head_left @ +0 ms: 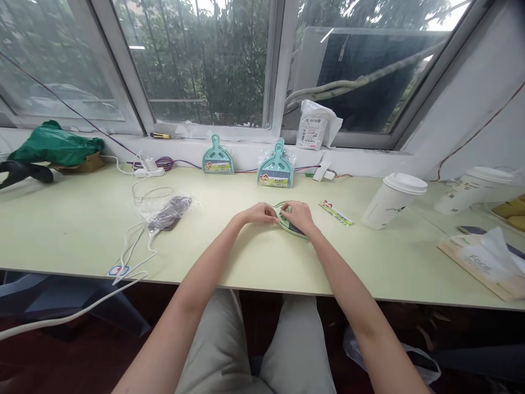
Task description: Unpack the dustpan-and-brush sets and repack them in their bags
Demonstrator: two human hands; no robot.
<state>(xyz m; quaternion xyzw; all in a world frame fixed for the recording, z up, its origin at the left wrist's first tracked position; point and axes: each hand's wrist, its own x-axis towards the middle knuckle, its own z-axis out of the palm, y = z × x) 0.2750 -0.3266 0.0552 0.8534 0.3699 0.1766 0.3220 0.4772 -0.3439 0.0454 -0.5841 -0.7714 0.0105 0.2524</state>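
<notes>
pale green table (82, 230) under a wide window (205, 60), foliage beyond the glass. against the wall behind the hands, two teal dustpan sets (275, 167), still wrapped. right of the hands, a lidded white paper cup (392, 200), contents hidden; farther right a second cup (471, 189), then a tissue box (484, 260) with one tissue pulled up. left of the hands, a clear bag with a dark brush (169, 212) inside, white cables (135, 241) beside it. far left, green bag (55, 143) on a box. near the table middle, small dustpan (292, 229) flat on the surface, mostly covered: left hand (259, 213) pinching its rim, right hand (301, 216) curled over the top, gripping. dark bristles barely visible underneath. printed label (336, 213) just right of it, text unreadable.
</notes>
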